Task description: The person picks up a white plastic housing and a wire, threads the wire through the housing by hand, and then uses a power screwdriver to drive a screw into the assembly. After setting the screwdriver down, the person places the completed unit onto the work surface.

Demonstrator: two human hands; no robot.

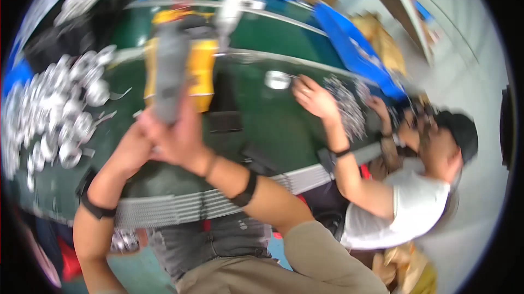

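Observation:
My left hand (134, 144) and my right hand (183, 138) meet over the green work surface. From between them rises a grey elongated object (172, 64), blurred by motion, its kind unclear. The fingers of my right hand bend around its lower end. Pressed against the right one, my left hand looks closed, but its fingertips are hidden and I cannot make out what is in them. Just behind the grey object stands a yellow and black thing (202, 67), partly covered by it.
Many shiny metal parts (65, 103) with wire-like ends are heaped at left. A round silvery part (278, 80) lies near the hand of a co-worker (404, 196) at right, beside more metal pieces (346, 105). A ribbed grey strip (164, 211) edges the bench; blue sheeting (355, 48) lies beyond.

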